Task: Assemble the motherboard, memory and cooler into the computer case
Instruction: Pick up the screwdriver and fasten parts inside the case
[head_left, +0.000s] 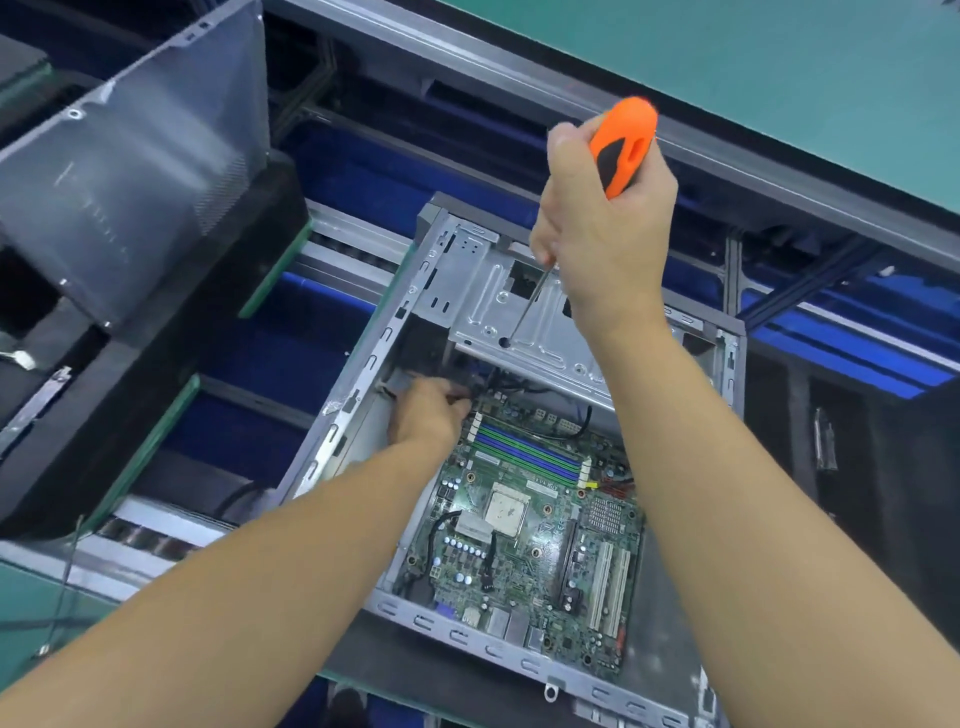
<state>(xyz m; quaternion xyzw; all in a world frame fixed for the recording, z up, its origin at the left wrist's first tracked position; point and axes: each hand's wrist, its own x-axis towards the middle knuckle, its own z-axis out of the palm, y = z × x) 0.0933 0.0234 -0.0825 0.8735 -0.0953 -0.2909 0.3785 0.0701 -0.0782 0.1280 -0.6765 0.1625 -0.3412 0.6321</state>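
Note:
An open grey computer case (358, 395) lies on its side at the centre. Inside it lies a green motherboard (524, 566) with blue and green memory slots (530, 457) and a bare square processor (506, 512). My right hand (602, 228) grips an orange and black screwdriver (623, 145), whose shaft runs down to a hole in the case's metal drive cage (483, 291). My left hand (428, 410) reaches into the case at the motherboard's far left corner, beneath the cage. Its fingers are hidden among the cables there. No cooler is visible.
A second case (135, 171) with a perforated side panel stands at the left on a black pallet. Conveyor rails (332, 244) and blue frame parts run behind and under the case. A green mat surface (779, 67) fills the top right.

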